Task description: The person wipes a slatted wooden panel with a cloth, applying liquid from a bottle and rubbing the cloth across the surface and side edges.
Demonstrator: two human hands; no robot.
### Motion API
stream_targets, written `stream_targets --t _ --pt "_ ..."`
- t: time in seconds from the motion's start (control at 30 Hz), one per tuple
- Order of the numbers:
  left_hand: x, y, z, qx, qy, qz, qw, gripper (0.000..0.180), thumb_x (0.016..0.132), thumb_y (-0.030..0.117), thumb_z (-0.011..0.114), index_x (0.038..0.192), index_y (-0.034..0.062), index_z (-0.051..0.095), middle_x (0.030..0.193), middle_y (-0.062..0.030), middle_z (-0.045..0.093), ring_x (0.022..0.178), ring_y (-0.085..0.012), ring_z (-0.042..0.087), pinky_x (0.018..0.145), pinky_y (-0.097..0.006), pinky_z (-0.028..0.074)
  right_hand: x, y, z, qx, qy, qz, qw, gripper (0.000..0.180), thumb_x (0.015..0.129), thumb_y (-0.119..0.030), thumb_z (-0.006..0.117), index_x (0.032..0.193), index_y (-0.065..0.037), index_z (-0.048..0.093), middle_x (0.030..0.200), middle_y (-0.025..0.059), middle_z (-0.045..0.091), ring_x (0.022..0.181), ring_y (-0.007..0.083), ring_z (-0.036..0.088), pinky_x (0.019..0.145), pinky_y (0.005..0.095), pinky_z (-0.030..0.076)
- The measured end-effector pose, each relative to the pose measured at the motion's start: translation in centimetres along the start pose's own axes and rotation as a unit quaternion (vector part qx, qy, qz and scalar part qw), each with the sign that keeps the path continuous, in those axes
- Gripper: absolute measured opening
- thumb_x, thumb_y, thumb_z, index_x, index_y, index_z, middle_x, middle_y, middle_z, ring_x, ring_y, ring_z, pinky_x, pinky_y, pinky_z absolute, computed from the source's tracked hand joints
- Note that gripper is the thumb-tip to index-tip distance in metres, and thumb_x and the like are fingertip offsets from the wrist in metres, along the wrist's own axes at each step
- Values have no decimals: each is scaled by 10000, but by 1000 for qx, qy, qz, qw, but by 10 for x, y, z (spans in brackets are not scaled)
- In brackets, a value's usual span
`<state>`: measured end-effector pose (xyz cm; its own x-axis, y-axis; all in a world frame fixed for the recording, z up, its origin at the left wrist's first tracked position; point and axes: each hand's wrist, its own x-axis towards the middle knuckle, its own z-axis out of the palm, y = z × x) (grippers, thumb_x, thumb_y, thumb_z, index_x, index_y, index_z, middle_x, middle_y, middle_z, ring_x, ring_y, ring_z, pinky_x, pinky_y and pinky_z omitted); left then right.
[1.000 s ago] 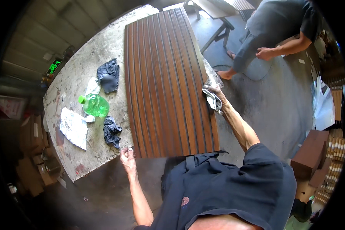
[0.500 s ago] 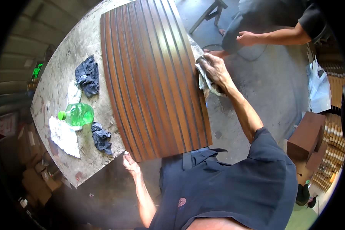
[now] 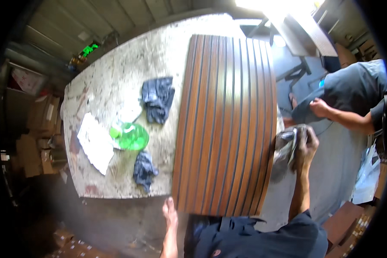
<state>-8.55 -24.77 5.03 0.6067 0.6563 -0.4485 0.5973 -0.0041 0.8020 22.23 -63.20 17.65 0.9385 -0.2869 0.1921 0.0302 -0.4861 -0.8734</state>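
A brown slatted wood panel (image 3: 228, 129) with dark grooves lies lengthwise on the worn table (image 3: 116, 60), its near end reaching past the table's front edge. My right hand (image 3: 306, 144) is closed on a crumpled grey rag (image 3: 287, 148), just off the panel's right edge. At the near left corner of the panel is my left hand (image 3: 170, 211), fingers together against its edge; the panel partly hides their grip. Left of the panel are two dark cloths, a larger one (image 3: 158, 99) and a smaller one (image 3: 144, 171). Between them lies a clear bottle of green liquid (image 3: 133, 136).
A white cloth or paper (image 3: 95, 144) lies left of the bottle. Across the table's right side is another person, whose hand (image 3: 320, 107) hangs near their knee. Beyond stands a trestle (image 3: 296, 73) with a board. A plastic bag (image 3: 366, 176) and brown box (image 3: 342, 223) are at right.
The view has turned, so the panel now looks straighter and further right. My right hand has come nearer to me along the panel's right edge with the rag. My left hand stays at the corner.
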Motion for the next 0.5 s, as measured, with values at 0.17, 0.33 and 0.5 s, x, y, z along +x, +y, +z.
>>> stream_targets --t 0.17,0.33,0.5 --pt "-12 26 1 103 -25 -49 993 666 957 649 462 866 -4 555 689 -48 421 699 -187 398 668 -393 380 -10 -49 -31 104 107 -60 987 183 992 -119 562 941 45 624 888 41 618 806 107 538 737 244 440" --pt "-11 31 6 109 5 -30 994 654 958 634 472 839 -5 543 654 -39 405 660 -169 384 618 -374 346 33 -92 16 57 -41 -64 996 279 958 -150 582 1156 43 622 1043 89 650 948 176 615 854 308 491" --pt "-6 36 16 150 1 -4 989 675 969 630 440 818 -20 544 612 -51 394 622 -172 371 575 -398 328 39 -24 154 -36 -430 -213 877 588 837 -166 657 1374 -15 473 1491 258 369 1394 439 326 1165 551 299"
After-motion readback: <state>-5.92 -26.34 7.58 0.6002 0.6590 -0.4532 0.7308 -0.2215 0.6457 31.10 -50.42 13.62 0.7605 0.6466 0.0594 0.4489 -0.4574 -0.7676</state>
